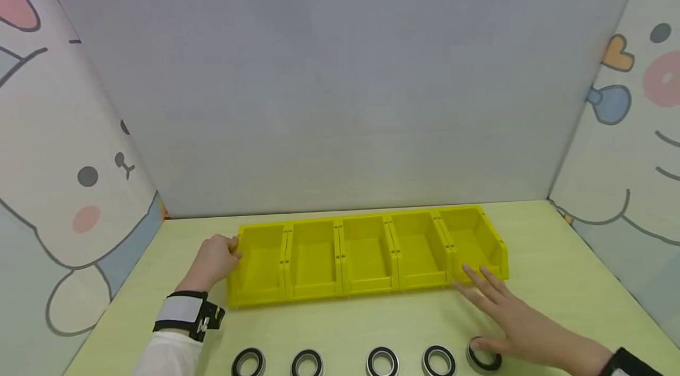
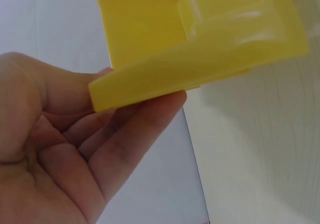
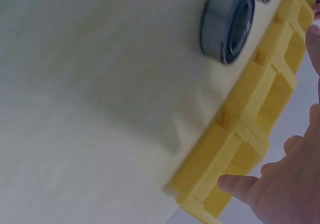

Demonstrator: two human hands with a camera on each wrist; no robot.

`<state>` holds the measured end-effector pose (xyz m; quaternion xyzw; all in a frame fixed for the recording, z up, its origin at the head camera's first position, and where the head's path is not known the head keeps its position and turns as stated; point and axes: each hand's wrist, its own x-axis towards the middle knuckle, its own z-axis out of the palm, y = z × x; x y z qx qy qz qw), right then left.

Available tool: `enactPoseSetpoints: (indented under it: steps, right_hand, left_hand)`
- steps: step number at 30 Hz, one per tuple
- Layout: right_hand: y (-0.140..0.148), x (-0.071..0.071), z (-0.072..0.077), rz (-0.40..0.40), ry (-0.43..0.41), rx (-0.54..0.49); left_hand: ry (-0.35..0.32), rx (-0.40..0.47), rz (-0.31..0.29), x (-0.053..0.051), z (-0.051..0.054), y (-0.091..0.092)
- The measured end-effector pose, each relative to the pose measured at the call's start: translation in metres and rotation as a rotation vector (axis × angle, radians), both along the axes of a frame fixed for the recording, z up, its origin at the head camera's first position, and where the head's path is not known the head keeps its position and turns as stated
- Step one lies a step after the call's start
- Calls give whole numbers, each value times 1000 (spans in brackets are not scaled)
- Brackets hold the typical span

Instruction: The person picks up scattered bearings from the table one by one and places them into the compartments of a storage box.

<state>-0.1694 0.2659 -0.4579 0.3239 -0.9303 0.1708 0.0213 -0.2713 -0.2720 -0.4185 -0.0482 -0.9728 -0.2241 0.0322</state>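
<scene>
A row of joined yellow bins [image 1: 369, 287] stands across the table. At its left end my left hand [image 1: 212, 261] pinches the outer side wall; in the left wrist view, thumb and fingers [image 2: 142, 134] lie on opposite faces of that yellow wall [image 2: 150, 76]. My right hand [image 1: 523, 323] is spread, its fingers straight near the front lip of the rightmost bin, holding nothing. Below its thumb is the rightmost bearing [image 1: 486, 368], a dark-sealed metal ring; whether the thumb touches it I cannot tell. A bearing [image 3: 215, 26] also appears beside the bins in the right wrist view.
Several more bearings, such as the leftmost bearing [image 1: 258, 362] and the middle bearing [image 1: 394, 362], lie in a row along the near part of the pale table [image 1: 340, 326]. A grey back panel [image 1: 340, 81] rises behind the bins, with cartoon-printed side panels [image 1: 48, 151] left and right.
</scene>
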Motion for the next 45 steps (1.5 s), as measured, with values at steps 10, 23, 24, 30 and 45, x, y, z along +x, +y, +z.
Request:
enactPoseSetpoints:
  steps: [10,23,24,30,45]
  right_hand:
    - [-7,23,-26,123,-340,98]
    - [-1,12,-14,302,-176,127]
    - [0,11,-13,333,-146,114]
    - [-5,2,6,273,-318,124]
    - [11,-87,87,120,-115,277]
  left_hand:
    - [23,-4,-21,-3,0,3]
    - [-27,-54,-12,-5,1,2]
    - [-44,-63,-12,-6,2,2]
    - [-151,-46,-33,-13,14,1]
    - [-251,-25,-82,-18,26,-1]
